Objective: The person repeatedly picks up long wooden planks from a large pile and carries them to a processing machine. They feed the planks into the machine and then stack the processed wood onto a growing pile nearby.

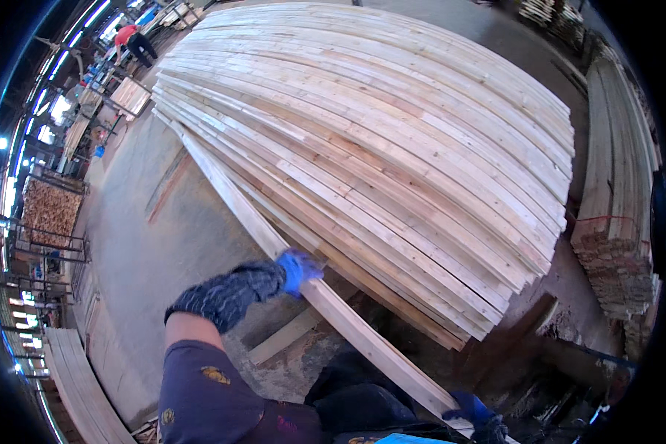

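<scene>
A long, pale wooden board [348, 323] runs slantwise from the stack's far left end down to the lower right. My left hand [299, 272], in a blue glove with a dark knitted sleeve above it, is closed around the board near its middle. Close to the lower right end, my right hand [469, 408], also in a dark blue glove, grips the same board; its fingers are partly hidden. Beside the board lies a wide stack of boards [392, 140], laid side by side. The held board is apart from the stack's near end, with its far end by the stack's left corner.
Bundled timber [610, 192] stands along the right. A short wooden beam [285, 337] lies on the floor beneath the held board. Far left, a person in a red top [128, 37] bends over near worktables. A rack of cut wood [52, 211] and more boards [81, 385] line the left.
</scene>
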`<state>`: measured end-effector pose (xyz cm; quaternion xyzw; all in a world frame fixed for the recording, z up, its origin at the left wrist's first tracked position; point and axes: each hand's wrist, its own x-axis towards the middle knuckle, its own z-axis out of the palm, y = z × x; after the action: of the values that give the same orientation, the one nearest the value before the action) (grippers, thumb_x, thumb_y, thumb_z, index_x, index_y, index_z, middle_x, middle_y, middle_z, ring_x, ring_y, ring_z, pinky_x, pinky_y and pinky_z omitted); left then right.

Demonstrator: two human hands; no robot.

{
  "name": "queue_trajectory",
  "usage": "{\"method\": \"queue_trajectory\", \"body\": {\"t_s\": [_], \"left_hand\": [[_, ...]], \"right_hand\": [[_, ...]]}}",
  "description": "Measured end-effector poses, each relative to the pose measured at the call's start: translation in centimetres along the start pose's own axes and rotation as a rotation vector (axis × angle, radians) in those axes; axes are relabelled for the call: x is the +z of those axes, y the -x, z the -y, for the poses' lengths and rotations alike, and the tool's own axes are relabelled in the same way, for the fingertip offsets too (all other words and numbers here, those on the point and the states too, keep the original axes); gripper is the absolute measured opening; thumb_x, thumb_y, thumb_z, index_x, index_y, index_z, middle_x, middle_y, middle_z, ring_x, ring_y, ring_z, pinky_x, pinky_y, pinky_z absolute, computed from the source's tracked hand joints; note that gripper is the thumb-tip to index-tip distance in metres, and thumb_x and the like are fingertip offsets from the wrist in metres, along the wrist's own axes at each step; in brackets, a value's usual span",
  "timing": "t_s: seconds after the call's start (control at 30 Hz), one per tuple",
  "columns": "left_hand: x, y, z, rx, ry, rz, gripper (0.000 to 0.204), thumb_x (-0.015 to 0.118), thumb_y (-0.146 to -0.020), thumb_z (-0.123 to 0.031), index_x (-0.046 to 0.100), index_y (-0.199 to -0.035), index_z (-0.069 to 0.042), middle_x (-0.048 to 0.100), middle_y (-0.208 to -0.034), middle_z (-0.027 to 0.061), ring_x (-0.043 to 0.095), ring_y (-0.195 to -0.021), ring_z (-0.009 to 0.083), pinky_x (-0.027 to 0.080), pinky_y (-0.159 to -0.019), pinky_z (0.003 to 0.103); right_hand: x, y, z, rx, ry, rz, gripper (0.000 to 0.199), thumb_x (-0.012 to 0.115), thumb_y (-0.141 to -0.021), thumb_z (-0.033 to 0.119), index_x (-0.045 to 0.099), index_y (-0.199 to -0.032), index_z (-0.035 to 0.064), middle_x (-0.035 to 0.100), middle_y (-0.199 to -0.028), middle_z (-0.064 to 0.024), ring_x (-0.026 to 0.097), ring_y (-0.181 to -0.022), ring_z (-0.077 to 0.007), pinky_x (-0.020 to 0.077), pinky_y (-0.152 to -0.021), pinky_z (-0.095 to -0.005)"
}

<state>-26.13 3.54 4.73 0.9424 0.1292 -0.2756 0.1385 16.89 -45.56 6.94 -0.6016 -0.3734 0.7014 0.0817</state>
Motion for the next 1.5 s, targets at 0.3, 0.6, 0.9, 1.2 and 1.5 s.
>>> {"method": "queue_trajectory", "body": {"t_s": [0.3,0.6,0.9,1.2,1.5], "left_hand": [[2.3,-2.6,-5.1,0.125,-0.114,0.215,0.051,0.084,-0.057,-0.046,0.070,-0.097,-0.017,0.071,-0.097,0.0132,0.068,-0.092,0.0351,0.054,-0.082,0.050],[-2.5,-1.1,-19.2,0.271,-0.182,-0.494,0.062,0.083,-0.050,-0.044,0.067,-0.100,-0.011,0.058,-0.086,0.0126,0.056,-0.090,0.0359,0.041,-0.097,0.056],[-10.6,-7.3,-39.8,0.405,-0.176,-0.671,0.073,0.084,-0.057,-0.042,0.061,-0.115,-0.005,0.060,-0.098,0.0141,0.057,-0.094,0.0346,0.028,-0.114,0.060],[-6.1,-14.9,-48.1,0.572,-0.122,-0.588,0.087,0.081,-0.063,-0.041,0.052,-0.136,-0.004,0.064,-0.102,0.0183,0.060,-0.100,0.0373,0.031,-0.111,0.057],[-2.3,-6.8,-31.6,0.351,-0.225,-0.586,0.106,0.080,-0.061,-0.053,0.040,-0.146,-0.003,0.054,-0.128,0.0230,0.053,-0.116,0.0431,0.039,-0.103,0.055]], "right_hand": [[6.6,8.9,-9.2,0.069,0.508,-0.522,0.097,0.081,-0.062,0.069,0.059,-0.138,0.0130,0.064,-0.130,-0.0202,0.059,-0.121,-0.0389,0.0435,-0.105,-0.0461],[7.3,19.6,-15.4,0.109,0.756,-1.118,0.073,0.084,-0.060,0.033,0.065,-0.129,0.0197,0.064,-0.129,-0.0113,0.056,-0.125,-0.0340,0.0423,-0.106,-0.0494],[6.5,20.0,-10.2,-0.038,0.761,-1.479,0.097,0.078,-0.061,0.024,0.041,-0.151,0.0248,0.048,-0.150,-0.0141,0.049,-0.135,-0.0373,0.0363,-0.115,-0.0539],[4.5,11.4,-8.7,-0.262,0.633,-1.177,0.076,0.082,-0.056,0.023,0.060,-0.129,0.0177,0.065,-0.120,-0.0128,0.062,-0.109,-0.0338,0.0481,-0.093,-0.0502],[5.1,20.2,-18.4,-0.030,0.671,-1.352,0.074,0.078,-0.059,0.015,0.060,-0.131,0.0190,0.062,-0.133,-0.0079,0.055,-0.129,-0.0298,0.0364,-0.115,-0.0497]]}}
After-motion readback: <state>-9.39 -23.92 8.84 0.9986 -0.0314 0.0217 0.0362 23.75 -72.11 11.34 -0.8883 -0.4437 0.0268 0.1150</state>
